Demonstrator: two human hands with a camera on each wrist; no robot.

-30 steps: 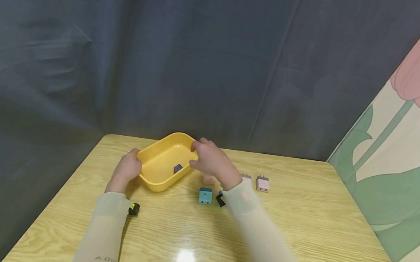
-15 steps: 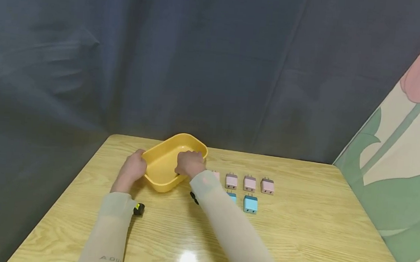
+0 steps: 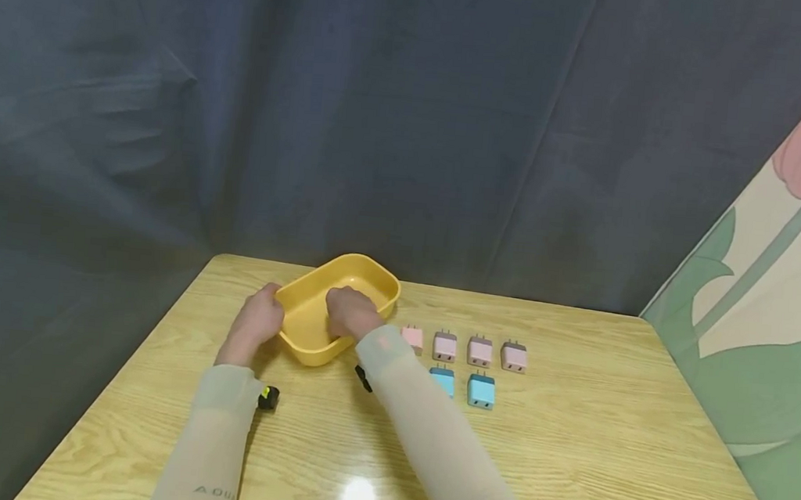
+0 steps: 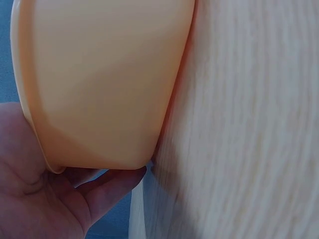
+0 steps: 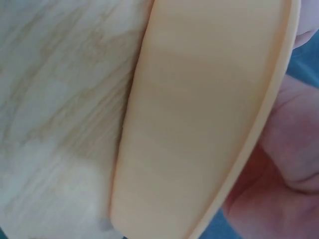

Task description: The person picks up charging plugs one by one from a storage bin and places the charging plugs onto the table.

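A yellow plastic bin (image 3: 297, 344) sits on the wooden table. At its left end my left hand (image 3: 253, 323) grips the wall, thumb side at the rim and fingers under the outside in the left wrist view. My right hand (image 3: 353, 313) reaches over the near wall down into the bin. Its fingertips are hidden behind that wall (image 5: 194, 119) in the right wrist view, so what they touch does not show. Right of the bin stand pink plug adapters, the nearest a light pink one (image 3: 411, 339), and two blue plug adapters (image 3: 481, 391), one partly behind my right sleeve.
More pink-and-grey plug adapters (image 3: 479, 351) form a row along the back of the table (image 3: 606, 423). A dark curtain (image 3: 410, 125) hangs behind the table. On the right is a flower-patterned panel (image 3: 788, 343). Black wrist cameras (image 3: 269, 397) stick out beside the sleeves.
My right hand has moved left from the bin's right wall down into the bin, covering the dark blue piece seen on its floor. My left hand keeps its grip. The head view has shifted slightly.
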